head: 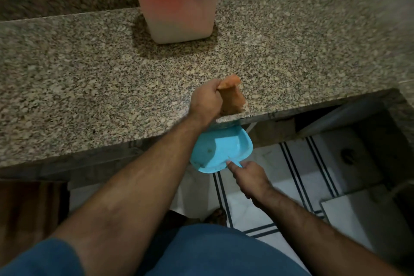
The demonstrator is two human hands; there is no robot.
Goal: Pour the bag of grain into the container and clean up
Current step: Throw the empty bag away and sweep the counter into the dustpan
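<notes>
Gripping orange cloth [233, 96], left hand [206, 102], dustpan [220, 152] just below, right hand [248, 180]

Likely kitchen: granite counter [89, 69].

Left hand [205, 101] was fisted, arm reaching forward; right hand [248, 177] gripped lower (both arms bare).
</notes>
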